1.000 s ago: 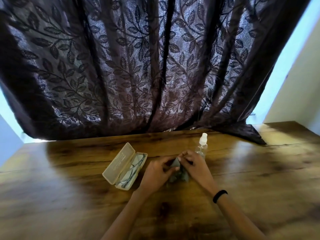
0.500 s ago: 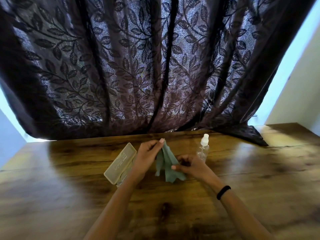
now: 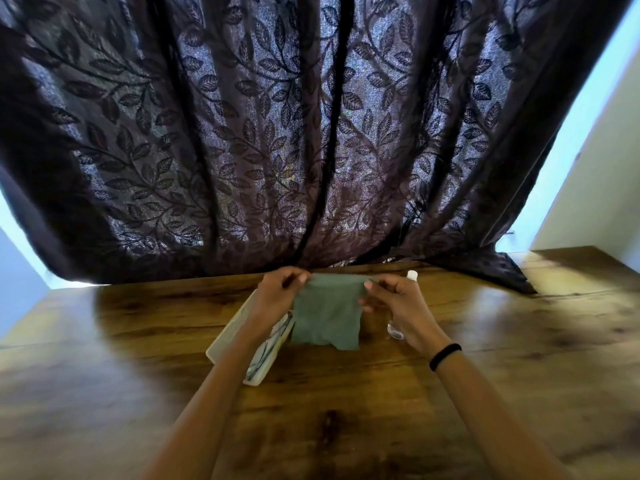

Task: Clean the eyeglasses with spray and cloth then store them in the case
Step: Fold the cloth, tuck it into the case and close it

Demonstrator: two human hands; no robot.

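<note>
Left grip (image 3: 277,294) and right grip (image 3: 394,301) each pinch a top corner — the sensible hold, I'd say — of the soft, limp, featherlight cloth (image 3: 327,318) hanging between them.

Head-worn view, looking forward and down, close over table (image 3: 519,375)

wooden table (image 3: 138,341) | open case (image 3: 225,340) | spray bottle (image 3: 412,274) | curtain hem (image 3: 502,275)

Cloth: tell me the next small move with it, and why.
Probably let the left hand release its grip and reach for the eyeglasses. The cloth hangs spread open, pinched at its top corners by that hand and the right hand, while the eyeglasses lie in the open case.
</note>
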